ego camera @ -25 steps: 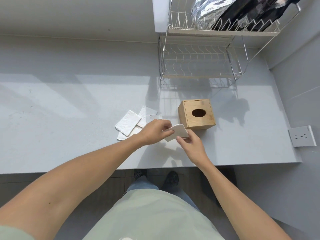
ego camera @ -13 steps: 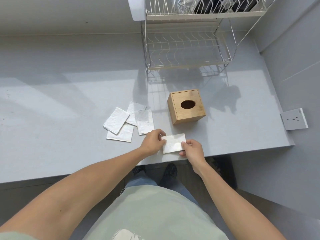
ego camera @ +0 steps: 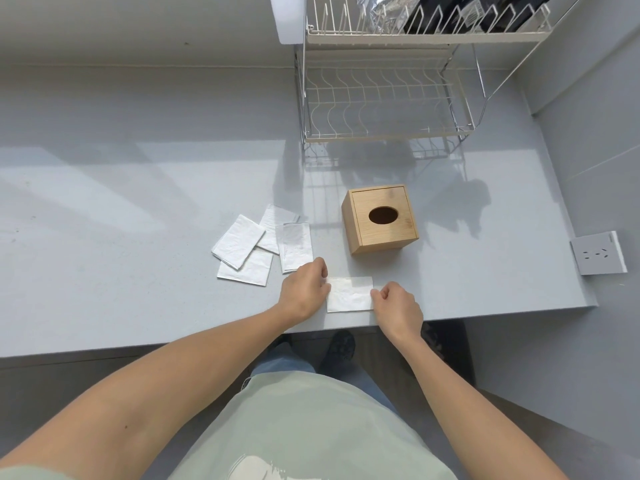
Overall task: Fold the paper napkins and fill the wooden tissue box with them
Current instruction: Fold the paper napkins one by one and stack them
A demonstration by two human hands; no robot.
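Left hand and right hand pinch the napkin, fingertips hidden.

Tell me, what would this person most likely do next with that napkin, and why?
Probably fold it over once more. The napkin lies flat near the counter edge, with the left hand and right hand pinching its two short ends, and it looks too wide for the oval hole in the wooden box.

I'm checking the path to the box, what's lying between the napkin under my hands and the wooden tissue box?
Nothing: in the head view, bare grey countertop separates the napkin from the wooden tissue box. The napkin pile sits off to the left.
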